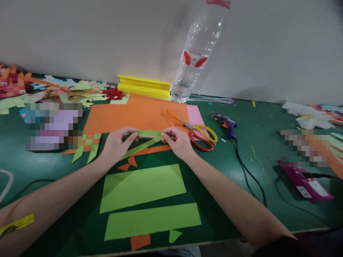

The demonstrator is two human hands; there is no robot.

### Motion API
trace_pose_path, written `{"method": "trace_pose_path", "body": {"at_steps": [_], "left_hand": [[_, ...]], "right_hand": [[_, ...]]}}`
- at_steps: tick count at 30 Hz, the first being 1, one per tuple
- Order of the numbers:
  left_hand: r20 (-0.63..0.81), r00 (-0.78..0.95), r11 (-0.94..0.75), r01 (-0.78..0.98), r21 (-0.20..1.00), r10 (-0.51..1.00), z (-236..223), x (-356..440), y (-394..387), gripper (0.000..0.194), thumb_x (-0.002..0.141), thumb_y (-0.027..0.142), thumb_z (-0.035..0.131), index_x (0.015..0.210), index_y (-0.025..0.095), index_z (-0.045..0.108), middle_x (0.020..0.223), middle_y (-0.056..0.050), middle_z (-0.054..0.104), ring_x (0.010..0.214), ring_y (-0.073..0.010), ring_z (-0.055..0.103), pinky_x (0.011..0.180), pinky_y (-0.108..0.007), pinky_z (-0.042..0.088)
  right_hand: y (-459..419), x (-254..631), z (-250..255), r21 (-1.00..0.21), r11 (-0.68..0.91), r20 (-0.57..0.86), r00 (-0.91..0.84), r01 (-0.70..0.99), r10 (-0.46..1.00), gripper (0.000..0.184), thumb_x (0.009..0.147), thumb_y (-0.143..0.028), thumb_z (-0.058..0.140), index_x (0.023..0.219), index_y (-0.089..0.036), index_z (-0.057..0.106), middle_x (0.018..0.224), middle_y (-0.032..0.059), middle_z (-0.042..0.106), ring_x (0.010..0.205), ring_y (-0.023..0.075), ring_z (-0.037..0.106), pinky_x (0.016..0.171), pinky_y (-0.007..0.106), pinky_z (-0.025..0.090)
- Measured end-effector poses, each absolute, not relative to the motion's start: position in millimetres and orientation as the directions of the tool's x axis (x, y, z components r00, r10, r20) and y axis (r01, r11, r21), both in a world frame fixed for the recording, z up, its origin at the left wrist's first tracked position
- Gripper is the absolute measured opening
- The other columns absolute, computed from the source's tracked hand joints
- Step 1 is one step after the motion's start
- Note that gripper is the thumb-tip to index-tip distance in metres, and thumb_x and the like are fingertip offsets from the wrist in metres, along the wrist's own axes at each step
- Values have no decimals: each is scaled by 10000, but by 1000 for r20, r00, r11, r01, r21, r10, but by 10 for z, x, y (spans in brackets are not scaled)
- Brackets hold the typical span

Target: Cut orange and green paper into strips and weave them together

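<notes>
Between my two hands a green paper strip (150, 134) is stretched level. Its left end is pinched by my left hand (118, 142), its right end by my right hand (177, 142). Under it another green strip (142, 147) slants down to the left, with an orange strip (155, 150) beside it. Orange paper sheets (112, 117) lie just behind my hands. Scissors (200, 135) with a red and a yellow handle rest right of my right hand. Left of my left hand is a woven orange and green paper piece (89, 144). Nearer me lie two green paper pieces (142, 187).
A clear plastic bottle (193, 57) stands against the wall by folded yellow paper (144, 87). At right are a blue glue gun (226, 125) with its cord and a purple power strip (305, 182). Colored paper scraps (64, 89) pile up at the back left.
</notes>
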State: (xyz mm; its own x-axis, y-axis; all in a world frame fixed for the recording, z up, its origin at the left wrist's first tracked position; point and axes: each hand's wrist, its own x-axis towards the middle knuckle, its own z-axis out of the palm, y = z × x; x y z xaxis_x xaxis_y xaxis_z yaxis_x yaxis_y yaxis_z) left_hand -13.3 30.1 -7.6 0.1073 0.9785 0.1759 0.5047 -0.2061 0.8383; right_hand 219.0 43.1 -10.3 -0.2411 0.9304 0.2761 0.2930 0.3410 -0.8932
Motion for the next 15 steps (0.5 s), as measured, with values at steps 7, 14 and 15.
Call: {"method": "trace_pose_path", "body": {"at_steps": [7,14,15], "left_hand": [[182,121,-218,508,833,976,-29,-115,276,292,867,438,529,951,189,655,808,-47,731,759,-210,683,767,-342,538],[173,127,-214,528,822,977,-6,-97,273,288,864,434,529,948,190,657,814,-43,732,760,-204,680,782,-326,534],[170,125,-211,529,822,977,-4,-96,274,292,865,437,527,950,190,658,815,-44,733,761,-205,681,780,-325,535]], "right_hand": [[410,2187,-66,-892,330,262,-239,310,935,188,852,-370,577,814,-186,567,705,11,602,649,141,599,647,294,497],[404,2177,-85,-907,325,262,-244,268,934,179,820,-368,626,844,-195,587,759,13,647,647,130,615,659,288,517],[404,2176,-90,-911,319,256,-247,263,935,175,820,-364,630,836,-195,588,742,8,646,632,126,615,653,285,519]]}}
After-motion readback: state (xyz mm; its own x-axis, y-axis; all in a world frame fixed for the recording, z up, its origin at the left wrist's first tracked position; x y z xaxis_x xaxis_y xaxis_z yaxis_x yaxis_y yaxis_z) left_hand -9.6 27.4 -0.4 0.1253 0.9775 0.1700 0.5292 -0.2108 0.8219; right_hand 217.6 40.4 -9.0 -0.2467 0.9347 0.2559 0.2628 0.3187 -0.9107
